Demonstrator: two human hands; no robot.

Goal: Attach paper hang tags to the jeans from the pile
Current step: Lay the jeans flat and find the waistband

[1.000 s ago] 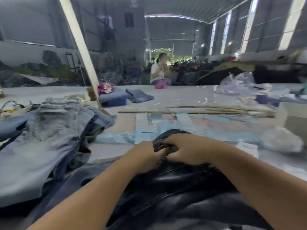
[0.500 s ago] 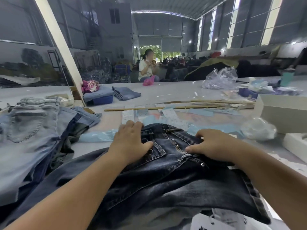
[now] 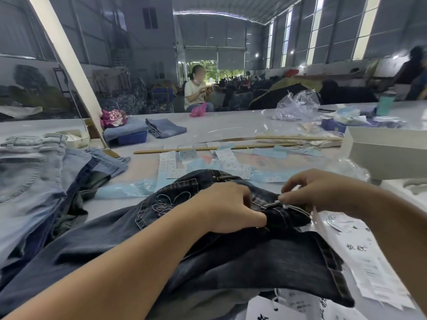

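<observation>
A long grey table (image 3: pixel 231 125) fills my view, and across its near edge lie the dark jeans (image 3: pixel 208 257), waistband turned up toward the middle. To my left sits the pile of lighter jeans (image 3: pixel 34 181); white paper tags (image 3: pixel 367 269) lie spread at my right, more sticking out under the hem. My left hand (image 3: pixel 228 209) has its fingers curled over a fold of the waistband, thumb clamping the denim down. My right hand (image 3: pixel 316 188) pinches thumb to forefinger right at the belt loop (image 3: pixel 270 205). Something small and pale shows at the fingertips, but I cannot tell whether it is a tag string or a fastener. I judge this as the threading step. To do it well I would keep the left grip firm so the loop stands proud, and feed the string through the loop only, not through the cloth beneath.
</observation>
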